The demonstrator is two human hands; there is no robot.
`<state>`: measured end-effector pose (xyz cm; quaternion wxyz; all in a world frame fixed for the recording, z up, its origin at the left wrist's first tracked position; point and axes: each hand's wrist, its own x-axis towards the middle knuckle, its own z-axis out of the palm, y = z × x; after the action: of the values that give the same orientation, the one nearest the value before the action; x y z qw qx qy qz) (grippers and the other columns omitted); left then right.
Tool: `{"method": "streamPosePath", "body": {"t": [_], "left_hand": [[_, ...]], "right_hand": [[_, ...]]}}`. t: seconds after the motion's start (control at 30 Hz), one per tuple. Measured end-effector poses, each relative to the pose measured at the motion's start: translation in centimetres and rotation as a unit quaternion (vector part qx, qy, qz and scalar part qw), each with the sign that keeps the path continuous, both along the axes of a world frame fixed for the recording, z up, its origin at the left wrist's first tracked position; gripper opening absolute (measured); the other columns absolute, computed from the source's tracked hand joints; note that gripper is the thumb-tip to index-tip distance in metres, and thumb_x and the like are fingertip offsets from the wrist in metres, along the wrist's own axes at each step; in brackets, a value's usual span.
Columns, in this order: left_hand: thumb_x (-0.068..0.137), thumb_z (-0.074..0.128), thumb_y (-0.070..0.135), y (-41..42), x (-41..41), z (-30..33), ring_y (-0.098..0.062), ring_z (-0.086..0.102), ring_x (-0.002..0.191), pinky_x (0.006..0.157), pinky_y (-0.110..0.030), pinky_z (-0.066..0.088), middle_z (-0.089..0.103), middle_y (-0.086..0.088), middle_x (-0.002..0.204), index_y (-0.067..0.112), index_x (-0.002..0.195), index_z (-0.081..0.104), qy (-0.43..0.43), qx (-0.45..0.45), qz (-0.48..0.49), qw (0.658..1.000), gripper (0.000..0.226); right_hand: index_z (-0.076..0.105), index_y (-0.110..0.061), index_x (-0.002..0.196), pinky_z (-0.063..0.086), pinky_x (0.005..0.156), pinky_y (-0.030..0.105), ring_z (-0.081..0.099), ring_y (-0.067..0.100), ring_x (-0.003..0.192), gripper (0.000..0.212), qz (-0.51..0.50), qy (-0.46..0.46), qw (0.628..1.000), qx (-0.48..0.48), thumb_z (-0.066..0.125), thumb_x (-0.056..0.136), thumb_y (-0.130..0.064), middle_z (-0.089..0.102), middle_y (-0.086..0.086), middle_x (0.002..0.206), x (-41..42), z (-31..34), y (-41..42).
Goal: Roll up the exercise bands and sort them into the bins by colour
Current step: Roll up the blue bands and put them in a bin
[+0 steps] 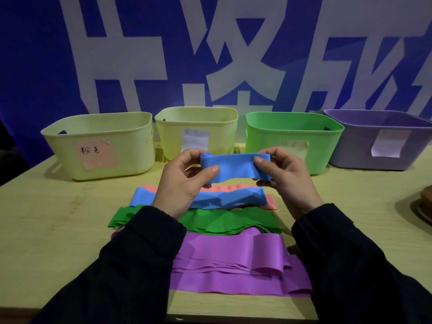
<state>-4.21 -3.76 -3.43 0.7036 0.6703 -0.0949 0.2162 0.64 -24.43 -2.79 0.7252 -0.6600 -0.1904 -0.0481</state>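
Both hands (184, 181) (285, 176) pinching blue band (236, 168), left bin (100, 146) label "粉色"

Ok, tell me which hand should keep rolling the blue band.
Probably the left hand: the rolled end of the blue band sits at its fingertips. The right hand pinches the flat end and can hold it taut.

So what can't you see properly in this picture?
Head view:
- Inside the four bins: the front walls hide it, as on the purple bin.
- Label on the green bin: the right hand and the blue band cover part of it, and the writing is too faint.
- Pink band: mostly under another blue band.
- Brown thing: cut off by the right edge.
- The left hand hides part of the bands below.
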Motion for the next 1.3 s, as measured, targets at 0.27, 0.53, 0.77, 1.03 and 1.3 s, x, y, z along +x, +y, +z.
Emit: {"method": "streamPosePath", "body": {"t": [0.27,0.53,0.77,1.03,1.3], "left_hand": [[0.080,0.079,0.003,-0.02,-0.22,0.48,-0.009,0.051,0.053,0.049,-0.021,0.045,0.066,0.011,0.072,0.015,0.096,0.061,-0.010,-0.011,0.036,0.999,0.027],[0.087,0.071,0.000,-0.38,-0.40,0.61,-0.005,0.062,0.066,0.058,-0.021,0.053,0.073,0.012,0.084,0.020,0.102,0.070,-0.030,-0.014,0.026,0.999,0.025],[0.096,0.058,0.016,-0.42,-0.25,-0.11,-0.016,0.052,0.062,0.064,-0.030,0.052,0.057,0.001,0.088,0.034,0.107,0.073,-0.036,0.026,-0.022,0.999,0.026],[0.091,0.066,0.002,-0.71,-0.32,0.19,-0.009,0.057,0.069,0.060,-0.024,0.054,0.068,0.011,0.078,0.017,0.110,0.061,-0.029,-0.008,-0.009,1.000,0.024],[0.098,0.059,0.007,-0.73,-0.26,0.11,-0.009,0.061,0.069,0.061,-0.020,0.055,0.065,0.007,0.100,0.023,0.115,0.067,-0.026,0.004,0.007,1.000,0.024]], "right_hand": [[0.066,-0.013,0.088,0.056,0.059,0.027,0.062,0.011,0.063,0.009,-0.034,0.006,0.999,0.037,0.071,0.089,-0.006,0.069,0.003,0.067,0.18,0.12,-0.13],[0.070,-0.008,0.096,0.057,0.062,0.026,0.069,0.010,0.068,0.006,-0.036,0.014,0.999,0.039,0.071,0.090,-0.009,0.074,0.001,0.073,0.16,0.06,-0.11],[0.067,-0.006,0.089,0.056,0.057,0.027,0.065,0.010,0.062,0.004,-0.014,0.012,0.999,0.034,0.071,0.088,-0.006,0.069,0.003,0.066,-0.11,-0.12,0.49],[0.069,-0.007,0.090,0.057,0.057,0.026,0.066,0.011,0.065,0.002,-0.003,0.013,0.999,0.033,0.071,0.089,-0.007,0.069,0.003,0.068,-0.17,-0.15,0.48],[0.068,-0.007,0.090,0.057,0.057,0.025,0.066,0.009,0.064,0.003,0.008,0.010,1.000,0.026,0.070,0.089,-0.005,0.069,-0.001,0.066,-0.53,0.01,0.71]]}}
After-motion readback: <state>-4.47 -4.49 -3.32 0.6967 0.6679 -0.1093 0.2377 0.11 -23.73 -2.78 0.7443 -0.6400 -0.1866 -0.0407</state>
